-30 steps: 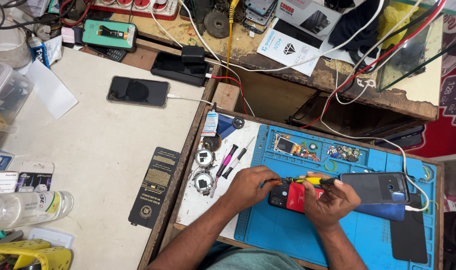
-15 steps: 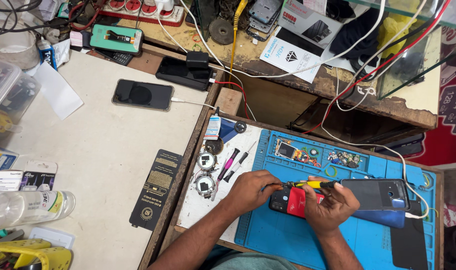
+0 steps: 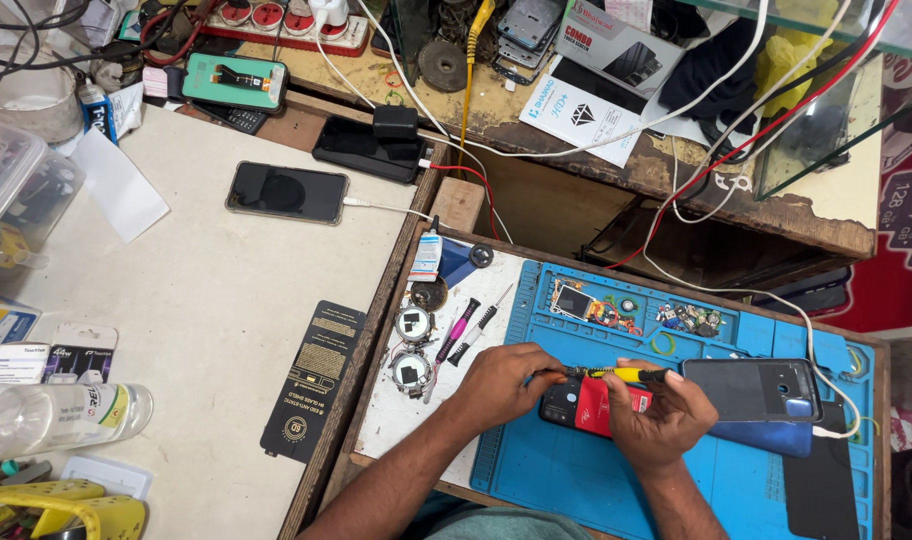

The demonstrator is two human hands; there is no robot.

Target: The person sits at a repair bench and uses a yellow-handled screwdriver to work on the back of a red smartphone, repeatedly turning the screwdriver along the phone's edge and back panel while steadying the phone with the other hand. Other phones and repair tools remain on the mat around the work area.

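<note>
A yellow-handled screwdriver (image 3: pixel 616 374) is held level between the 2 hands, just above an opened phone (image 3: pixel 588 405) with a red part inside. The phone lies flat on the blue work mat (image 3: pixel 576 475), near its middle, directly under the screwdriver and between the 2 wrists. The left hand (image 3: pixel 498 383) is placed at the tip end of the tool, and its grip is narrow, with the fingertips pinched around the thin shaft; the exact contact with the phone below cannot be told. The right hand (image 3: pixel 661 415) is closed on the yellow handle from the other end, with the thumb laid on top, and its palm covers the right edge of the phone. Just beside the right hand, a second phone with a dark back (image 3: pixel 754 390) is seen on the mat, with a white cable (image 3: pixel 836 432) plugged at its right end. On the white part of the desk (image 3: pixel 386 430), left of the mat, 2 more screwdrivers (image 3: pixel 466 335) and 2 small round parts (image 3: pixel 412 345) are laid. A black phone (image 3: pixel 286 192) rests well apart on the pale desk at the left.
</note>
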